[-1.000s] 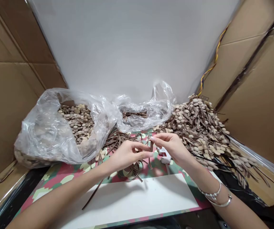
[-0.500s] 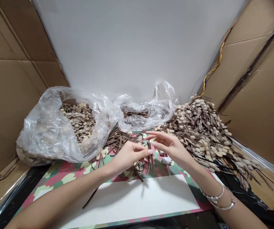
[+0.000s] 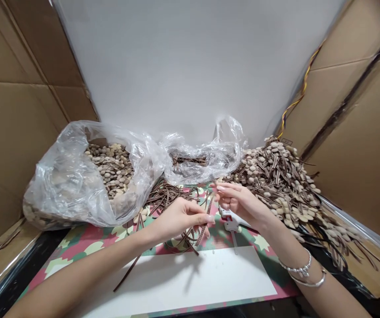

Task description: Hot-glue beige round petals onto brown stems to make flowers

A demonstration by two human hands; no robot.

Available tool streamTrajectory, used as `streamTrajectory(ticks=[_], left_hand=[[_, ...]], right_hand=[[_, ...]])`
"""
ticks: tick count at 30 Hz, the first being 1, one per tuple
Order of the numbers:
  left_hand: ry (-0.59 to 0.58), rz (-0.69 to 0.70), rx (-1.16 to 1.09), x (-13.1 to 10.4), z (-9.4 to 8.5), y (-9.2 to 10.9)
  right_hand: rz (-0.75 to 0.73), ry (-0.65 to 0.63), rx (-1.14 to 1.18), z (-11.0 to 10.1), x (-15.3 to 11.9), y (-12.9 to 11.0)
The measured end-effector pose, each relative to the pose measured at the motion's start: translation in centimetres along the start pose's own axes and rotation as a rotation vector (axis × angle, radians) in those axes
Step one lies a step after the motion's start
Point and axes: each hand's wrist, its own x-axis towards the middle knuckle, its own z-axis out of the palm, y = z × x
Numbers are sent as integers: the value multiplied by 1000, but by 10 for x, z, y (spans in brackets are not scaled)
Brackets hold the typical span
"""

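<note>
In the head view my left hand (image 3: 185, 218) is closed, thumb and forefinger pinching a narrow brown ribbon (image 3: 210, 204) with light stitched lines. The ribbon slants up and right from that pinch, and its lower end hangs below the fingers. My right hand (image 3: 243, 204) is closed at the ribbon's upper end, fingertips pressed together; the exact grip there is too small to see clearly. More brown ribbons (image 3: 166, 194) lie tangled behind and under my left hand. A white and red plastic piece with a cord (image 3: 231, 224) lies below my right hand.
On the left bulges a clear plastic bag (image 3: 67, 176) of beige, petal-shaped pieces (image 3: 112, 165). Another clear bag (image 3: 206, 163) holds ribbons. At right rises a heap of beige pieces with ribbons (image 3: 276, 176). A white sheet (image 3: 176, 282) covers the mat's front. Cardboard walls (image 3: 359, 132) flank the table.
My right hand has gone from spread fingers to fingertips pressed together at the ribbon's upper end. The ribbon, hanging upright before, now slants between both hands.
</note>
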Motion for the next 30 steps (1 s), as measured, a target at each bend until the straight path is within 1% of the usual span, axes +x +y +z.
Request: streamTrajectory(ticks=[1,2,3,4,5,6,8,9,10,12,14,16,20,23,27,30], left_hand=[[4,4,8,0,-1,-1],[7,3,11,0,-1,-2],[8,-5,11,0,-1,-2],[8,-14,5,0,-1,-2],[8,-19,-3,0,-1,-2],[4,-16,-13,0,-1,-2],[-6,7,-35,-1,0,-1],[-14,17,-44,-1,1,0],[-19,20,-50,-1,1,1],[-15,7,-51,-1,1,1],[-9,-16,-54,1,0,0],[6,-46,-75,2,-1,-2],[38,-77,-144,4,-2,-5],[24,-61,-125,4,-1,-5],[-17,-35,-114,4,-2,-5],[-35,-49,-124,4,-2,-6]], right_hand=[[2,68,-46,-3,1,-1],[-41,160,-132,-5,1,-4],[-130,241,-251,-7,-1,-7],[-243,270,-389,-8,-4,-10],[-355,231,-531,-8,-8,-14],[-452,129,-663,-6,-12,-16],[-585,-113,-854,2,-21,-20],[-628,-179,-914,7,-25,-19],[-660,-195,-954,11,-27,-18],[-701,-126,-982,18,-29,-15],[-680,-34,-956,22,-29,-13],[-641,31,-899,23,-29,-13],[-531,69,-793,26,-33,-20],[-398,56,-678,30,-34,-25],[-206,-14,-554,30,-32,-29],[-182,-25,-526,30,-29,-28]])
